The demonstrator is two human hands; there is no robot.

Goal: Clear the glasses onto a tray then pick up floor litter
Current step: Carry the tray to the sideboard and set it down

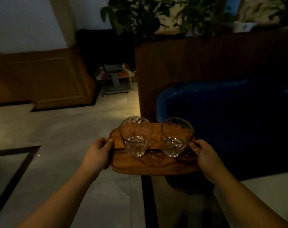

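I hold a wooden tray (154, 167) out in front of me above the floor. My left hand (98, 153) grips its left edge, thumb on top. My right hand (205, 159) grips its right edge the same way. Two clear empty glasses stand upright side by side on the tray: the left glass (135, 137) and the right glass (176, 137). No litter shows on the pale floor in this dim view.
A blue upholstered chair (222, 116) stands right behind the tray. A dark wooden partition (205, 60) topped with potted plants (140, 15) rises beyond it. A wood-panelled wall (46, 79) lies left, a small metal cart (115, 79) in the gap. Pale tiled floor (66, 129) stretches left.
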